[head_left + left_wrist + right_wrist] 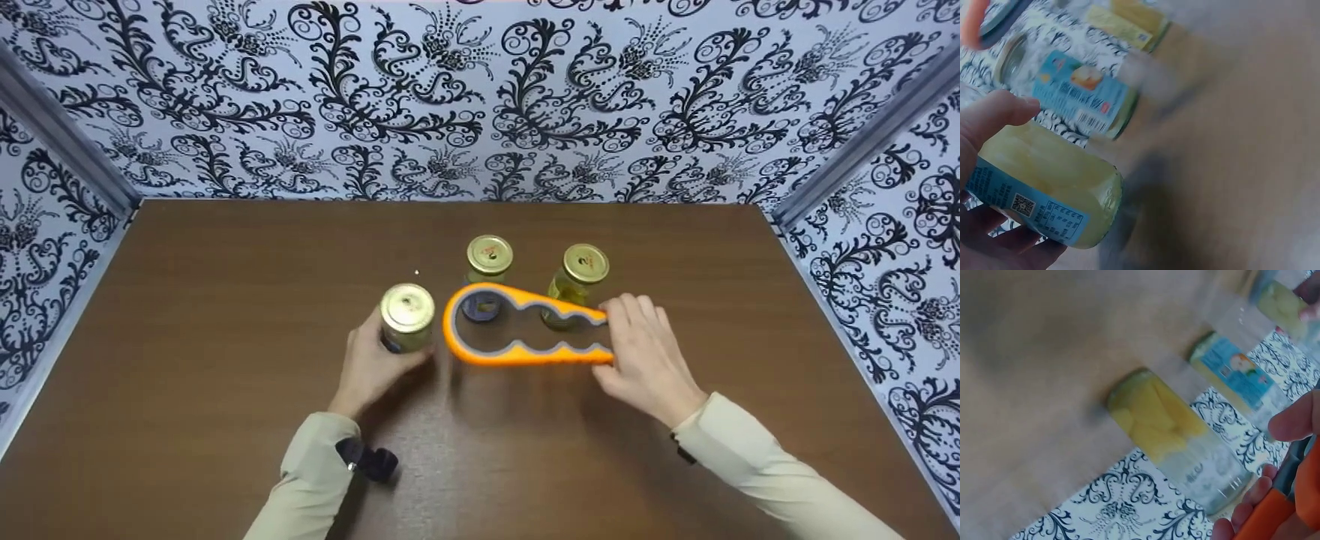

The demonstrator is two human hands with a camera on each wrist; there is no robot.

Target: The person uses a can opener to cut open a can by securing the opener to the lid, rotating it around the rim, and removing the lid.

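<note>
My left hand (pixel 375 369) grips a glass jar (pixel 407 309) with a gold lid. In the left wrist view, that jar (pixel 1064 163) shows pale contents and a blue label. Whether its base touches the table cannot be told. My right hand (pixel 646 352) holds an orange jar opener (pixel 540 358) by its handle end; its grey scalloped inner edge shows. The opener's round end points left, toward the gripped jar but apart from it. Seen from the head, the opener partly covers two more gold-lidded jars, the middle jar (pixel 489 255) and the right jar (pixel 585 264).
In the right wrist view, one standing jar (pixel 1157 422) contains yellow fruit pieces, and another jar (pixel 1235 371) carries a blue label. All sit on a brown wooden table (pixel 247 300). Patterned black-and-white walls (pixel 480 97) enclose its back and sides.
</note>
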